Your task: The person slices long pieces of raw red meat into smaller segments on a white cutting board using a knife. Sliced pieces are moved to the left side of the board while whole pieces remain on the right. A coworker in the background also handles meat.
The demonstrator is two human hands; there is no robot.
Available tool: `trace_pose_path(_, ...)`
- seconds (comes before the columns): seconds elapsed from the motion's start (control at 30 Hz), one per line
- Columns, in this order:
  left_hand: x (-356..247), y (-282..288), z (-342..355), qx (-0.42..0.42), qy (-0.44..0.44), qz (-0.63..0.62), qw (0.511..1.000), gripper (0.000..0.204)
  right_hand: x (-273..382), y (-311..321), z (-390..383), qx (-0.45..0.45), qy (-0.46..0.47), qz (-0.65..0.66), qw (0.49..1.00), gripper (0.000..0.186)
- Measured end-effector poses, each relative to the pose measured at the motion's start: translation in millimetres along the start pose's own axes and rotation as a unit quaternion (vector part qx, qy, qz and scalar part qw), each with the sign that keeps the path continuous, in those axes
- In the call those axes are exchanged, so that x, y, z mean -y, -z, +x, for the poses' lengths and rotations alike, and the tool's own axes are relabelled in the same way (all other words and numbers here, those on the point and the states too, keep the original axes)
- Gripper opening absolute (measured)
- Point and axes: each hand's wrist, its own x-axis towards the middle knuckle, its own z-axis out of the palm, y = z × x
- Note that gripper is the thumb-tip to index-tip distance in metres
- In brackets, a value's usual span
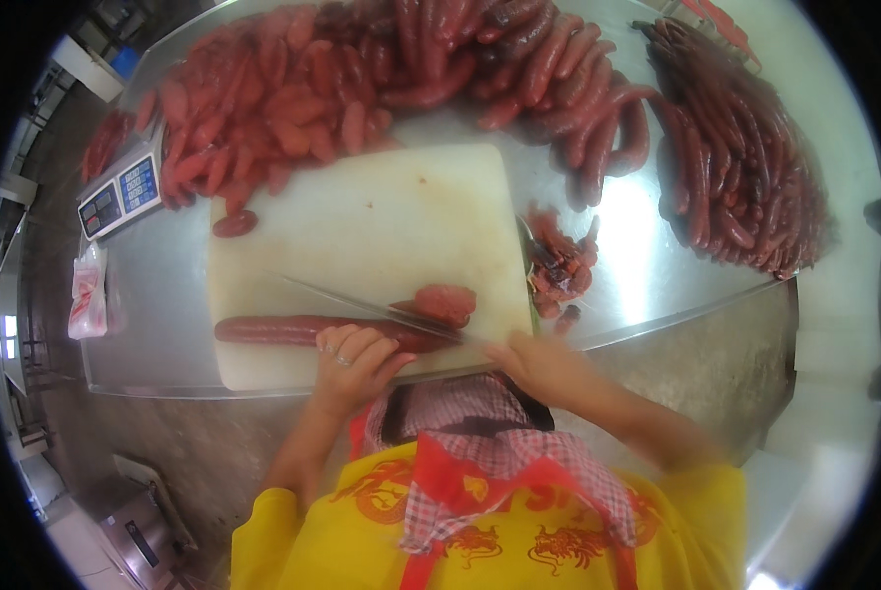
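A long dark-red sausage lies across the near part of the white cutting board. My left hand, with a ring on one finger, is closed over the sausage's right half and presses it to the board. In my right hand, at the board's near right edge, is a knife whose blade slants up and left across the sausage's right end. Its handle is hidden in my fingers. Beyond the blade sits a cut sausage piece with its reddish inside showing. A small sausage end rests near the board's left edge.
Cut sausage slices are heaped at the far left beside a digital scale. Whole sausages lie at the back, with thinner ones piled right. Scraps lie right of the board; a plastic bag lies at left.
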Motion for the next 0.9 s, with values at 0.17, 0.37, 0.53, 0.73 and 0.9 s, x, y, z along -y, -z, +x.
trace_pose_path(0.17, 2.1, -3.6, -3.6, -0.015, 0.012, 0.003, 1.000, 0.039, -16.1, 23.7, -84.1, 0.019, -0.013, -0.012, 1.000, 0.050)
trace_pose_path(0.37, 5.1, -5.0, -1.9, -0.011, 0.043, -0.040, 0.998, 0.039, 3.6, -4.9, -23.6, -0.006, -0.019, -0.024, 1.000, 0.058)
trace_pose_path(0.53, 10.0, 4.3, -3.3, 0.002, 0.013, -0.025, 1.000, 0.034, 22.7, -20.8, 28.0, 0.024, -0.017, -0.011, 0.999, 0.054)
trace_pose_path(0.73, 24.4, 16.3, -8.1, -0.009, 0.011, -0.008, 1.000, 0.037, -2.0, 12.7, -61.7, -0.007, -0.009, 0.007, 1.000, 0.053)
trace_pose_path(0.9, 24.7, 13.8, -10.7, -0.008, 0.035, -0.026, 0.999, 0.039, 5.9, 0.9, -39.3, 0.029, -0.026, -0.016, 0.999, 0.059)
